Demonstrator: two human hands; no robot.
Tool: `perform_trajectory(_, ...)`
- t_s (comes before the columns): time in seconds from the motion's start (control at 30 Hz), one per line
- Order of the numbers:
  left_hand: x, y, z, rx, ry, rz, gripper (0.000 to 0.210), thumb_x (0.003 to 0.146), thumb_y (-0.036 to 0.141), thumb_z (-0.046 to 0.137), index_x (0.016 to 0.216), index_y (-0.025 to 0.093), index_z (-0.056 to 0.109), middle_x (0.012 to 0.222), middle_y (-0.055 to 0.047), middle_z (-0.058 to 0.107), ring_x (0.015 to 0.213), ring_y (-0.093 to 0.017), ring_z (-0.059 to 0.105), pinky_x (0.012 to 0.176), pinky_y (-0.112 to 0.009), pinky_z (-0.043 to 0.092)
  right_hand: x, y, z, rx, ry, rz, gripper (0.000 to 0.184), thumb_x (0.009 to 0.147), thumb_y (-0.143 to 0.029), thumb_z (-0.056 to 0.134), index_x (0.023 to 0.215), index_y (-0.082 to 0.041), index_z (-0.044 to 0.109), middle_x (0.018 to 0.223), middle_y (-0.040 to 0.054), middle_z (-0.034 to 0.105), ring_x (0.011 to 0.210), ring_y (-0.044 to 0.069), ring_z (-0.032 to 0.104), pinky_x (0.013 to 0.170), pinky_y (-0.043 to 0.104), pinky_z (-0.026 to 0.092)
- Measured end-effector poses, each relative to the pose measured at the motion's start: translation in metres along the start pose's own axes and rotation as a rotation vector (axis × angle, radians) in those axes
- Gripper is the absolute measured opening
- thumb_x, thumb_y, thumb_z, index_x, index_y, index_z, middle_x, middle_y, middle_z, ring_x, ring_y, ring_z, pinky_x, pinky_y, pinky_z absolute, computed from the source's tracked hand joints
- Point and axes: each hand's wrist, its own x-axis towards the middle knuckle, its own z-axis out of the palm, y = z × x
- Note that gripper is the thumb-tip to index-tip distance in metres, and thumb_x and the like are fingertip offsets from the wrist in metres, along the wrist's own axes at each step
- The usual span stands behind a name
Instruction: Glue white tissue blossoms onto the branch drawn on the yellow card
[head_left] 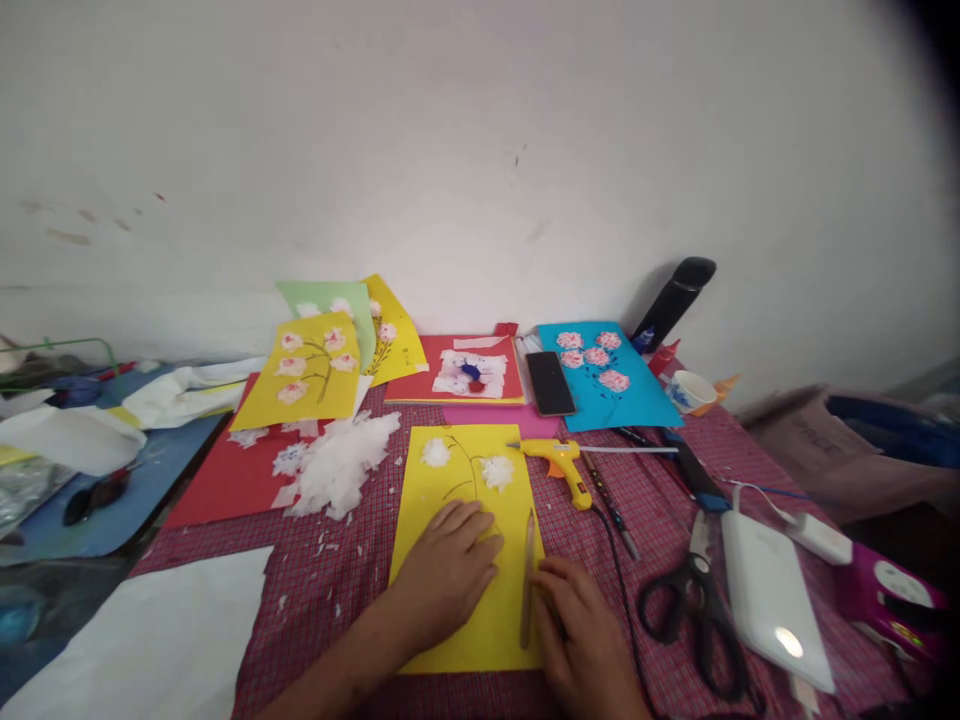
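In the head view a yellow sheet (450,640) lies before me, with drawn stems and two white fluffy paper flowers (496,472) near its top. My left hand (450,565) rests on the sheet with its fingers stretched out, holding nothing. At the sheet's right edge is my right hand (581,630), fingers apart and slightly bent, nothing visible in them. Just left of it, a thin wooden stick, pencil-like (526,590), lies lengthwise on the paper. The tip of a yellow glue gun (559,462) reaches over the sheet's upper right corner.
Torn white paper (341,465) is heaped on the left. Finished flower sheets (300,370) and a blue flower sheet (615,375) lie at the back, with a phone (550,383) between. Black-handled scissors (697,610), a white power bank (772,590) and a small cup (690,391) stand right.
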Motion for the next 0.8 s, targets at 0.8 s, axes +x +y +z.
perform_trajectory(0.8, -0.059, -0.032, -0.02, 0.175, -0.038, -0.355, 0.046, 0.09, 0.032, 0.06, 0.135, 0.024, 0.056, 0.156, -0.01, 0.039, 0.145, -0.035, 0.031, 0.115, -0.056, 0.033, -0.004, 0.005, 0.005, -0.002, -0.018, 0.028, 0.02, 0.094, -0.018, 0.052, 0.109, -0.021, 0.065, 0.116, 0.0119, 0.063, 0.107, 0.024, 0.063, 0.091, 0.041, 0.057)
